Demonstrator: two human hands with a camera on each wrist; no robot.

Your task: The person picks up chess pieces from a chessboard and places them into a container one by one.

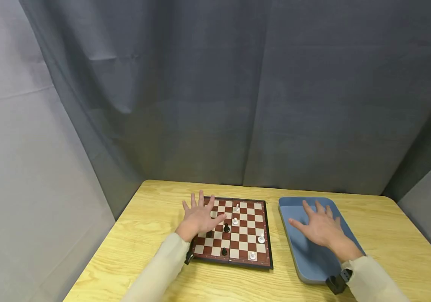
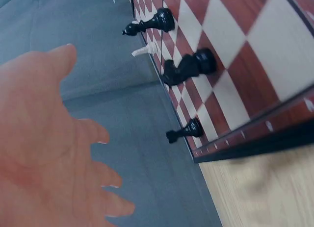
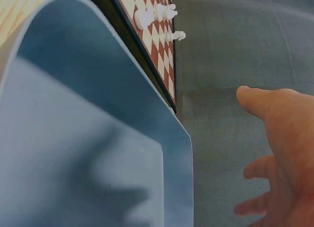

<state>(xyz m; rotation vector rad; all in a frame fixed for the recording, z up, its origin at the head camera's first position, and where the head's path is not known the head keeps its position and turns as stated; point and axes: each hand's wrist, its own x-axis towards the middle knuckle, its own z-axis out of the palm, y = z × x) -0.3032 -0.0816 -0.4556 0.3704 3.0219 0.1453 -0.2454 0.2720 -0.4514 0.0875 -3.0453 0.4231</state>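
A brown-and-white chessboard (image 1: 243, 247) lies on the table with a few white and black pieces standing on it. My left hand (image 1: 199, 218) hovers over its left side, fingers spread, holding nothing. In the left wrist view a black knight (image 2: 189, 66), a black bishop (image 2: 152, 22) and another black piece (image 2: 186, 131) stand close to that hand. On the right is a blue tray (image 1: 310, 268); my right hand (image 1: 319, 226) is spread above it and holds nothing. White pieces such as a white chess piece (image 1: 261, 238) stand on the board's right half.
The wooden table (image 1: 125, 251) extends around the board and tray. Behind it hangs a grey curtain (image 1: 200, 105), with a pale panel (image 1: 30, 167) at the left. In the right wrist view the tray wall (image 3: 117, 55) stands beside the board's edge.
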